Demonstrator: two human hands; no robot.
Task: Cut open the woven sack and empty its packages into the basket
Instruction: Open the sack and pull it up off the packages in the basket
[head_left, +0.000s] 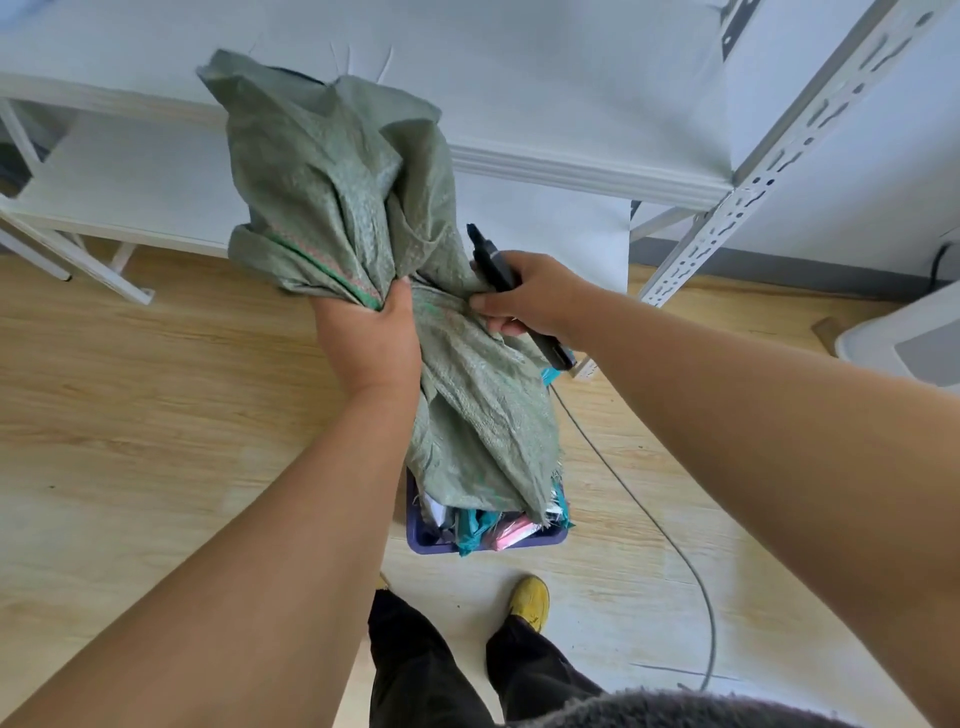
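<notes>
Green woven sack (363, 218) hangs over the blue basket (421, 540), bunched in the left hand (371, 332); the right hand (530, 299) pinches its cloth while gripping a black cutter (493, 265).

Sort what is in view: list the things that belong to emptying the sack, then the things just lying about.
Part of the job:
- woven sack, gripped by the left hand and pinched by the right hand
- black cutter, also in the right hand
- basket under the sack's open end
- packages in the basket

Just lying about:
- grey cable on the floor
- white metal rack
- white bench
</notes>
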